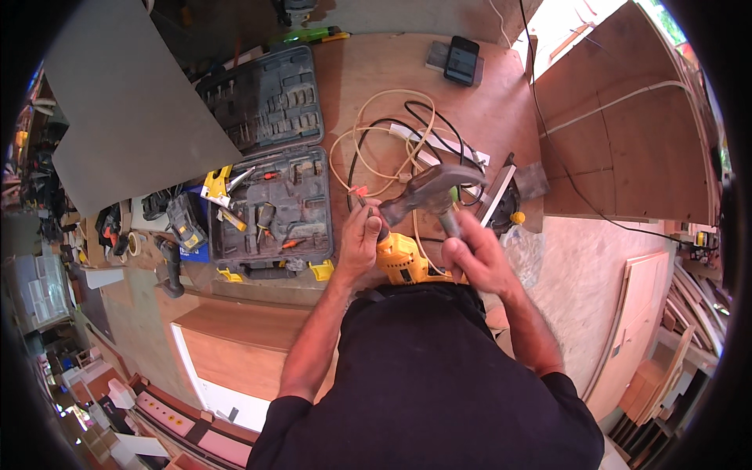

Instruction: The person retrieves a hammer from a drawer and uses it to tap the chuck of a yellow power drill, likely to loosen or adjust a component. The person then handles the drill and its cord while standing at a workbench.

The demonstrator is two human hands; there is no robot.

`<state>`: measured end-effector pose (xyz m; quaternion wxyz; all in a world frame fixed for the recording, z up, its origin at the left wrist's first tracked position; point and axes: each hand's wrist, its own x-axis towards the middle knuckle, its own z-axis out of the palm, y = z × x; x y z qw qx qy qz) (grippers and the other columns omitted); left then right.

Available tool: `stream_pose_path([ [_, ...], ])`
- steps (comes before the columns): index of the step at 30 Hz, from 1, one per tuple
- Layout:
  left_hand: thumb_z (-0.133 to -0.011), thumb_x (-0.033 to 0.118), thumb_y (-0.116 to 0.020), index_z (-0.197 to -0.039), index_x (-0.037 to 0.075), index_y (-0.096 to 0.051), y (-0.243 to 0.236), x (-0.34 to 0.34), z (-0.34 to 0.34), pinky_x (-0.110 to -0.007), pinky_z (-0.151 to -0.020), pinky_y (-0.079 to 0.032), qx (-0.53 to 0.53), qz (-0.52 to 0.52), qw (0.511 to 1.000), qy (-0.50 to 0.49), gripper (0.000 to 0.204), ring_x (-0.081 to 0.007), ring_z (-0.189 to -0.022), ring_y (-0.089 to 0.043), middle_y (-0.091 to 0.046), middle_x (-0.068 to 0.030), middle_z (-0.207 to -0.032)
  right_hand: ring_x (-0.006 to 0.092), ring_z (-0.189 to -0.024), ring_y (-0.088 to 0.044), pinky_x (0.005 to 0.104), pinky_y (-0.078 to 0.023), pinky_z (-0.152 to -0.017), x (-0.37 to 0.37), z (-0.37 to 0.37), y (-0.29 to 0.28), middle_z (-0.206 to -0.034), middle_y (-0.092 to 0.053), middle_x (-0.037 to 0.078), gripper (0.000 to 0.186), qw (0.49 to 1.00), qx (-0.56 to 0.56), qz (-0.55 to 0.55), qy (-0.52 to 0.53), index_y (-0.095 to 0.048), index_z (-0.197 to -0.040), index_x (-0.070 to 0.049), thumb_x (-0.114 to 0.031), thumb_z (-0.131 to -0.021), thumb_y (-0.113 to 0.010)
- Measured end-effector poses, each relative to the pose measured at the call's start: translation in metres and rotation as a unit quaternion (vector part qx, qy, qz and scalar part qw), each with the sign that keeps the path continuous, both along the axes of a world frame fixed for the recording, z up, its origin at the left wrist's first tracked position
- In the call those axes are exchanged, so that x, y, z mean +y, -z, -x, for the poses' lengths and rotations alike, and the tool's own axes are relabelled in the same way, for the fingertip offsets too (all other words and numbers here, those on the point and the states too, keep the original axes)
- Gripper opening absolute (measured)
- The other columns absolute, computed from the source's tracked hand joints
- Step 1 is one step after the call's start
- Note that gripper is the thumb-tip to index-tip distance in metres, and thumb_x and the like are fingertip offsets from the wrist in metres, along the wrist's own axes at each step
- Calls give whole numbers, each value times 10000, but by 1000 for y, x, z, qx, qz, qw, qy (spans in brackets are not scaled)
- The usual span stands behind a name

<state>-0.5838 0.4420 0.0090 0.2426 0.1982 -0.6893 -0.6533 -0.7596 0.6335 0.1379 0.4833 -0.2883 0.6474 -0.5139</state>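
Observation:
A claw hammer (431, 188) is gripped by its handle in my right hand (479, 254). Its dark metal head hangs over the table, left of that hand and just above a yellow power drill (401, 260). My left hand (360, 239) is closed around the drill's dark front end, with a thin metal tip poking up by the fingers. The drill's body lies close against my black shirt, at the table's near edge. Part of the drill is hidden behind the shirt and hands.
An open grey tool case (317, 204) with bits and screwdrivers lies left on the wooden table (352, 70). Looped cables (368, 106) and a white strip (470, 149) lie ahead. A phone (461, 60) sits far right. A grey sheet (133, 117) overhangs the left.

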Motion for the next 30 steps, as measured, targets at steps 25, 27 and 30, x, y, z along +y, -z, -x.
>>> stream_pose_path([
  [25,-1091,286,-630,-1016,2,-623,3,9,-9,-412,-816,-491,33,101,994,23,294,-331,-893,-581,-557,-164,-996,359,-799,-748,400,-581,-746,3,1,-65,-970,-749,234,609,933,349,-7,-85,-599,-1536,-61,-30,-942,-727],
  [27,-1099,286,-620,-1011,3,-611,0,9,-8,-402,-810,-490,30,93,995,4,297,-314,-890,-582,-556,-154,-990,296,-820,-769,357,-581,-763,4,7,-60,-1004,-777,219,605,921,353,-58,-155,-579,-1550,-35,-50,-964,-729],
  [30,-1104,287,-612,-1002,5,-598,-7,6,-7,-389,-808,-491,34,80,996,19,301,-292,-890,-583,-557,-144,-991,191,-781,-723,358,-557,-719,8,2,-55,-950,-779,168,581,954,293,30,-61,-563,-1555,-8,-80,-1001,-720],
])
